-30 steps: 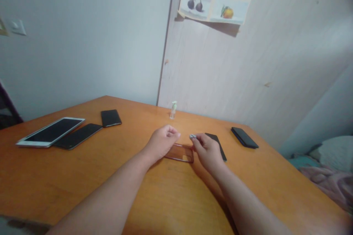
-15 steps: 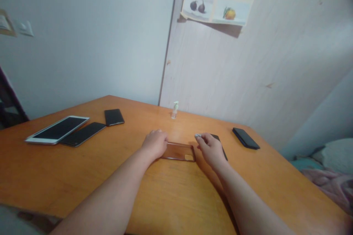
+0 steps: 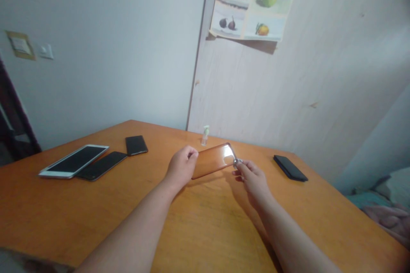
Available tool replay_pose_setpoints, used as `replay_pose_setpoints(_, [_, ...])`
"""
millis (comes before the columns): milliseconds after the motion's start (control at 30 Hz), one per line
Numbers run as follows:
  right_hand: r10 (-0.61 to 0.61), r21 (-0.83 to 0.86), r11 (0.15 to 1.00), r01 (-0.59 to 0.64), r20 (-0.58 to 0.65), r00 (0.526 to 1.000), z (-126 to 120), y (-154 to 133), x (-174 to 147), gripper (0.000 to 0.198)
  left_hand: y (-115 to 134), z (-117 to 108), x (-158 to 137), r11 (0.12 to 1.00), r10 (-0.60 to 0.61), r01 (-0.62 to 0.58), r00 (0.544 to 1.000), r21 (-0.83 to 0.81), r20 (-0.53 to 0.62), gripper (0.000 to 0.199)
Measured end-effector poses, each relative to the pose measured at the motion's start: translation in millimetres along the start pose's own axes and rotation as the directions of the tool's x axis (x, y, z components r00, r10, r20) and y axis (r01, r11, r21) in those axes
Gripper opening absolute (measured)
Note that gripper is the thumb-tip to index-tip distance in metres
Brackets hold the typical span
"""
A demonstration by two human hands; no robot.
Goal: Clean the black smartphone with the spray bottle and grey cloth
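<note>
A clear, brownish phone case (image 3: 211, 162) is held tilted above the table, its camera cutout toward the right. My left hand (image 3: 182, 165) grips its left end between thumb and curled fingers. At the case's right edge, my right hand (image 3: 253, 178) pinches a small, crumpled-looking whitish-grey piece (image 3: 237, 163), perhaps a wipe; its exact kind is too small to tell. That piece meets the edge beside the cutout. My right fingers hide part of what they hold.
On the wooden table (image 3: 205, 230) lie a white tablet (image 3: 75, 161), a black phone (image 3: 103, 165) and a dark flat device (image 3: 136, 145) at left. A small pump bottle (image 3: 205, 135) stands behind the case. A black wallet-like item (image 3: 290, 168) lies at right.
My left hand has lifted the phone case off the table and tilted it. My right hand has brought the whitish piece to its edge. The dark object beside my right hand is now hidden.
</note>
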State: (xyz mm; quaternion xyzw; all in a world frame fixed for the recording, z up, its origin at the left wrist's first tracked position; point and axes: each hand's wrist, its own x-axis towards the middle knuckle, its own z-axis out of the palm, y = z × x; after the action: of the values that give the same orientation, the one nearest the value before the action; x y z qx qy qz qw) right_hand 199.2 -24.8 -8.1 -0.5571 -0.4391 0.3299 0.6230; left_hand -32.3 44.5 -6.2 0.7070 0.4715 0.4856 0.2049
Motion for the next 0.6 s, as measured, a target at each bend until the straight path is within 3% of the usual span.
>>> replay_pose_setpoints(400, [0.034, 0.153, 0.987, -0.041, 0.052, 0.998, 0.5, -5.0, -3.2, 0.033, 5.8, -0.2, -4.8, 0.997, 0.075, -0.075, 0.994, 0.014, -0.08, 0.018])
replay_pose_setpoints(600, [0.034, 0.163, 0.986, -0.035, 0.008, 0.999, -1.3, -3.3, -0.4, 0.031, 5.4, -0.5, -4.7, 0.997, 0.072, -0.071, 0.994, 0.009, -0.086, 0.017])
